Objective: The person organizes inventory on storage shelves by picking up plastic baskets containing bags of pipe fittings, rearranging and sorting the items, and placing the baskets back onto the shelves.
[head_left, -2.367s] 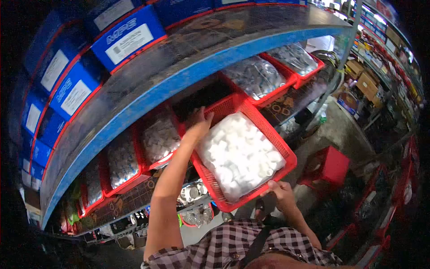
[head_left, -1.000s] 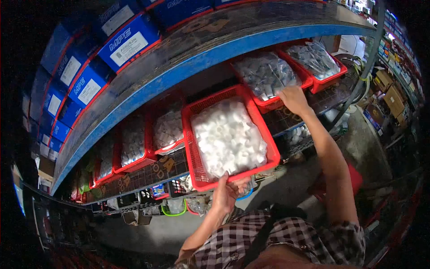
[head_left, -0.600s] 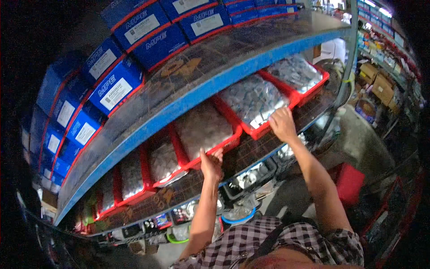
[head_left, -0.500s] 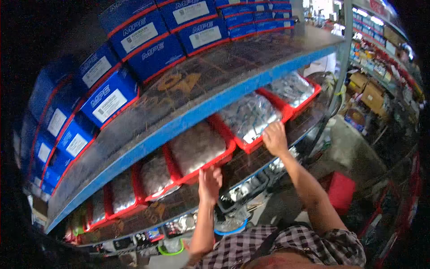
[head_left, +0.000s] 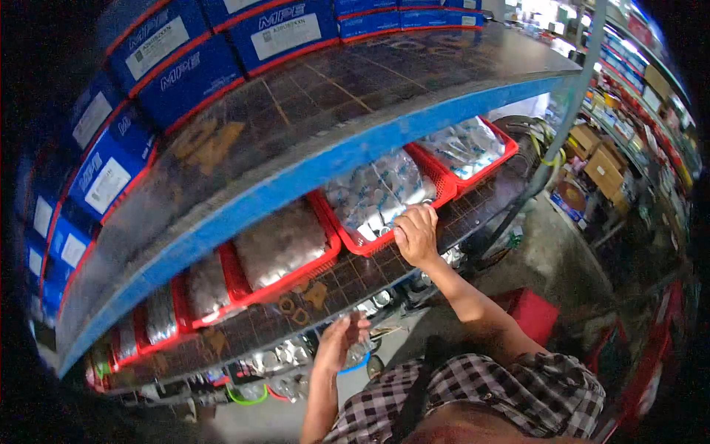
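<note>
My right hand (head_left: pixel 417 235) is at the front rim of a red plastic basket (head_left: pixel 356 243), its fingers curled over the edge near the right corner. Small metal parts in clear plastic bags with blue print (head_left: pixel 381 194) fill that basket. Below the shelf's front edge, my left hand (head_left: pixel 342 342) hangs in the air, fingers loosely bent and apart, holding nothing I can see. The basket of greyish bagged parts (head_left: pixel 330 259) lies above and to its left.
More red baskets (head_left: pixel 510 152) line the same dark shelf (head_left: pixel 436 244). A blue-edged shelf (head_left: pixel 325 174) runs just above them, bearing stacked blue boxes (head_left: pixel 285 33). A grey upright post (head_left: pixel 566 122) stands at right. Bins of metal parts (head_left: pixel 285 355) sit below.
The view has shifted, so shelves and baskets appear further left. My left hand has dropped away from the baskets' front rims. My right hand remains at the same basket's rim.
</note>
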Available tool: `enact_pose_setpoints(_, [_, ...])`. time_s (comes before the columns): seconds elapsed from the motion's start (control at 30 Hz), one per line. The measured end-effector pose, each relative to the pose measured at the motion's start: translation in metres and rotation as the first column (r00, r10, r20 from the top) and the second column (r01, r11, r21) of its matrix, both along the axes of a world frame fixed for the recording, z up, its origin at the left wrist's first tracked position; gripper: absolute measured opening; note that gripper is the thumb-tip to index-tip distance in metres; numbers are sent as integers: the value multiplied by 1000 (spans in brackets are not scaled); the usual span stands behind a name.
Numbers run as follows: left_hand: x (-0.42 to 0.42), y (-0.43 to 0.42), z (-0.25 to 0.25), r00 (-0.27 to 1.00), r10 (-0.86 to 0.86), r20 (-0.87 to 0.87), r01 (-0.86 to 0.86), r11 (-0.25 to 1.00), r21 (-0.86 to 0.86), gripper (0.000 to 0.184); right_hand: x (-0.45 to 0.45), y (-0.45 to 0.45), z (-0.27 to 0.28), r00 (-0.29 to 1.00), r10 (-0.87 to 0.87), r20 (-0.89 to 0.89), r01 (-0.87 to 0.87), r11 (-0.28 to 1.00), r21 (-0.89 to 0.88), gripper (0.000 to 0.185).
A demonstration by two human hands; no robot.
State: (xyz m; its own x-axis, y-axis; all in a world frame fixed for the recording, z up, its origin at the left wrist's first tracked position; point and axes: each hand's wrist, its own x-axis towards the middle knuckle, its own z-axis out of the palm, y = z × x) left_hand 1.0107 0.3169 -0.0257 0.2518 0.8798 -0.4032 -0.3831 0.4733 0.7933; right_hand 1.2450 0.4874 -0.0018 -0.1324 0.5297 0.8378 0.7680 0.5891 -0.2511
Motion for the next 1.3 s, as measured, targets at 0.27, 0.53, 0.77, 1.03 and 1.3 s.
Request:
enact_pose_setpoints(0.27, [162, -3, 30, 994, 101, -33, -101, 995, 25, 45, 54, -51, 44, 800, 547, 244, -431, 809, -399, 29])
enact_pose_setpoints(0.53, [194, -59, 58, 975, -21, -222, 28, 999, 31, 60, 109, -16, 94, 606, 796, 14, -688, 533, -493, 18])
enact_pose_setpoints(0.77, [200, -63, 60, 984, 76, -160, -66, 996, 68, 56, 51, 136, 47, 866, 345, 363, -122, 849, -514, 49])
enact_pose_setpoints(1.03, [124, -88, 89, 531, 756, -382, -551, 651, 522, 48, 103, 108, 62, 729, 568, 382, -175, 694, -699, 36])
enact_pose_setpoints(1.3, [62, -47, 132, 779, 487, -394, -279, 833, 478, 25, 209, -59, 94, 739, 69, -670, -666, 222, -712, 14])
